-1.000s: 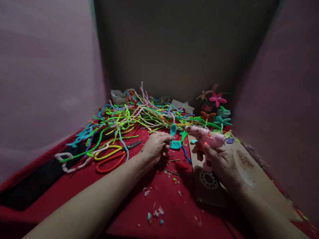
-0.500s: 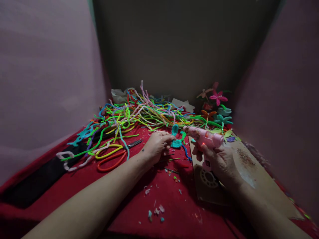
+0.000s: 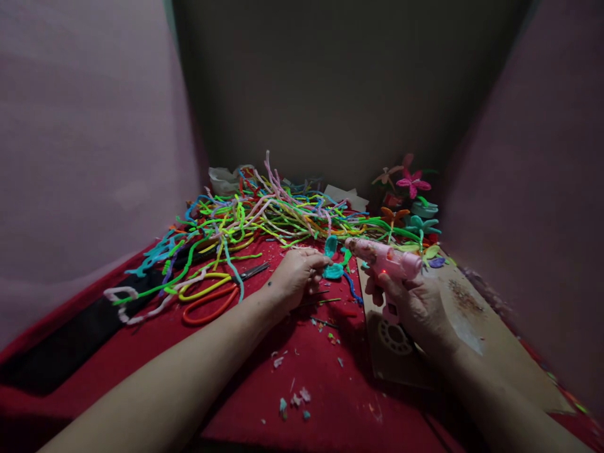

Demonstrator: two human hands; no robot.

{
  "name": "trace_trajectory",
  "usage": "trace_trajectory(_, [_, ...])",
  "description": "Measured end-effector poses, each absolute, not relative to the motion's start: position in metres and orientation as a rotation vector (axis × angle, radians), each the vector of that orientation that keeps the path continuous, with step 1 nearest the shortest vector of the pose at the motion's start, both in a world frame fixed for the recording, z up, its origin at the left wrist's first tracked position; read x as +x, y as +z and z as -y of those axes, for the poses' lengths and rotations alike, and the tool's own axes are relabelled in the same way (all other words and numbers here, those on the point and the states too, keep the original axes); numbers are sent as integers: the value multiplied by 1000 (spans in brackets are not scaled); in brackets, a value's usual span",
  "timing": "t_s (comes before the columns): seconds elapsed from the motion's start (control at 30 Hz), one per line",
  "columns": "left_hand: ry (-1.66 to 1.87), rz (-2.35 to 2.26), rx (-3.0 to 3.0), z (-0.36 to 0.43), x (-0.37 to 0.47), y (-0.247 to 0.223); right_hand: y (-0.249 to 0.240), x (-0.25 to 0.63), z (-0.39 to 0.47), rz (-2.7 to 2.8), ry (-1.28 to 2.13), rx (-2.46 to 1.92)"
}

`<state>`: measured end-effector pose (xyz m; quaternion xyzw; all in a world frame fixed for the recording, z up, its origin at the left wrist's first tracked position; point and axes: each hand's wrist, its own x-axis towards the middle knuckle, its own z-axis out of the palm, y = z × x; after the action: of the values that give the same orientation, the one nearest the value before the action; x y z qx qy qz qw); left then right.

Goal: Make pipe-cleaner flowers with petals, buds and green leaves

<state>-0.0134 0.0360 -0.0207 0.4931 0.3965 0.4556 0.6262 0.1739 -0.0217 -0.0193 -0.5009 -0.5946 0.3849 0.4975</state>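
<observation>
Between the fingertips of my left hand (image 3: 302, 274) is a teal pipe-cleaner flower piece (image 3: 334, 270), with one petal pointing up and another to the right. My right hand (image 3: 419, 302) is wrapped round a pink glue gun (image 3: 391, 259), whose small light glows red. The gun's nozzle points left, close to the teal petals but apart from them. A green pipe-cleaner piece (image 3: 347, 257) shows just behind the petals, and a blue one (image 3: 353, 288) lies below it.
Behind my hands spreads a tangled heap of coloured pipe cleaners (image 3: 283, 214). Scissors (image 3: 212, 296) with yellow and red handles lie left. Finished pipe-cleaner flowers (image 3: 413, 184) stand back right. A brown board (image 3: 500, 340) lies under my right arm; scraps dot the red cloth (image 3: 255, 402).
Almost nothing differs. Both hands keep their hold and place, and the whole view has shifted very slightly.
</observation>
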Motion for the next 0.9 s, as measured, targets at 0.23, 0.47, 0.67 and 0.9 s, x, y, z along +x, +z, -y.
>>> trace_trajectory(0.23, [1060, -900, 1132, -35, -13, -19, -17, 174, 23, 1472, 932, -1177])
trace_trajectory(0.47, [1050, -899, 1105, -34, -13, -18, -29, 178, 19, 1437, 927, -1184])
trace_trajectory(0.67, [1051, -897, 1090, -34, -12, -18, -20, 174, 22, 1415, 966, -1151])
trace_trajectory(0.9, [1059, -888, 1090, -33, -13, -17, -12, 171, 25, 1452, 912, -1128])
